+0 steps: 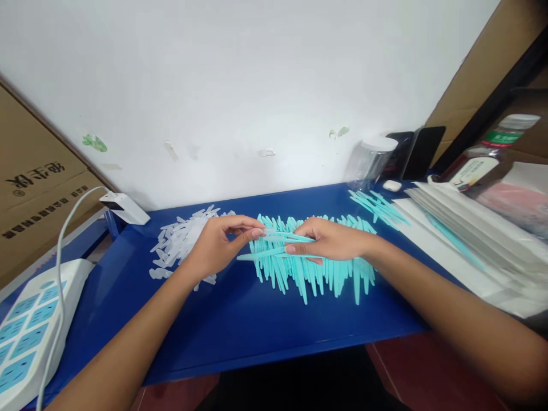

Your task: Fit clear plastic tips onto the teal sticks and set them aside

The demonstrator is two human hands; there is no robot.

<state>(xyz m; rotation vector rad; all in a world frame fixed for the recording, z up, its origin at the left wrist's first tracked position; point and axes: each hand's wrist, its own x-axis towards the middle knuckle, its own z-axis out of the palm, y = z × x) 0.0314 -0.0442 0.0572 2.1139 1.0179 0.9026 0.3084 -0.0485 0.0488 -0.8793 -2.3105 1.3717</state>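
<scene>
My left hand [220, 242] pinches a small translucent plastic sleeve [269, 232] between thumb and forefinger. The sleeve sits at the left end of a thin turquoise stick [285, 235], seemingly around its tip. My right hand [331, 237] is closed on that stick and on a second turquoise stick [261, 256], which points left below it. Under both hands lies a wide row of similar tapered sticks [303, 279]. A heap of translucent sleeves [175, 240] is spread beside and partly behind my left hand.
More turquoise sticks [379, 206] lie at the back right, by a clear jar [366, 162]. White packaging sheets [479, 251] and a bottle [483, 154] stand on the right. A power strip [34, 319] and a small white device [126, 208] are on the left. A wall [257, 85] borders the blue table [240, 331].
</scene>
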